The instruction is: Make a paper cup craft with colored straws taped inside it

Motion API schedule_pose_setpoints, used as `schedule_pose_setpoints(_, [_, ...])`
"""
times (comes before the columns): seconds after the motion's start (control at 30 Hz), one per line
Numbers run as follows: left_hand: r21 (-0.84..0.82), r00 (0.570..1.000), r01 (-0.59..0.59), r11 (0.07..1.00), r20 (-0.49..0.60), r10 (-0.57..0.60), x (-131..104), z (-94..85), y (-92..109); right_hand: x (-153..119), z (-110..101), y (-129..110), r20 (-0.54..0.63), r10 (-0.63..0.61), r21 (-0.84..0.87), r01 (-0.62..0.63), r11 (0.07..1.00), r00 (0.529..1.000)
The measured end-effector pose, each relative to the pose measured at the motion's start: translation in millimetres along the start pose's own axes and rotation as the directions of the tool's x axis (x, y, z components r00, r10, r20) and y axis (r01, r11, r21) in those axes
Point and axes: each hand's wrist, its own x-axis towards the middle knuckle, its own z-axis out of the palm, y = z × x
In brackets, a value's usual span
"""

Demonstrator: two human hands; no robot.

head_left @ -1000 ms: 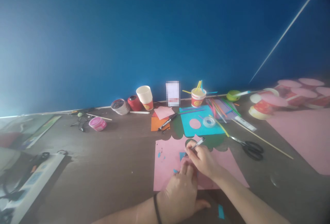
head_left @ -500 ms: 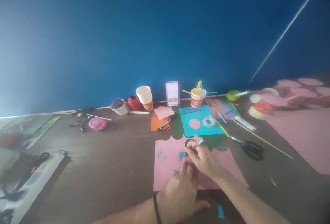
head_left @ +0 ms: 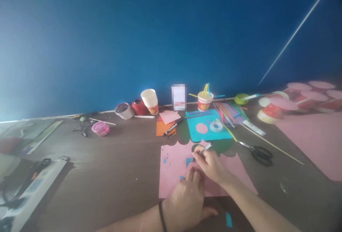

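A pink paper (head_left: 172, 168) with a scalloped far edge lies on the dark table. My left hand (head_left: 188, 198), with a dark band at the wrist, presses on its near part, thumb spread out to the right. My right hand (head_left: 210, 162) holds a pale pen-like tool (head_left: 207, 148) in a pinch, its lower end down beside a small blue piece (head_left: 189, 161) on the paper. The tip is hard to make out. More blue bits are on the paper's left part, and one blue strip (head_left: 229, 219) lies near the front edge.
Behind the paper are a blue sheet (head_left: 195, 132) with a tape roll (head_left: 216, 126), orange paper (head_left: 161, 129) and paper cups (head_left: 205, 101). Black-handled scissors (head_left: 262, 155) lie at the right, a power strip (head_left: 37, 192) at the left, pink-topped cups (head_left: 307, 98) at the far right.
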Motion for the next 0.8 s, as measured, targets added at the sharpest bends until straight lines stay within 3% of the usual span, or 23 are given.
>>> schedule_pose_setpoints(0.8, [0.02, 1.0, 0.002, 1.0, 0.012, -0.002, 0.2, 3.0, -0.5, 0.3, -5.0, 6.0, -0.02, 0.0, -0.028, 0.0, 1.0, 1.0])
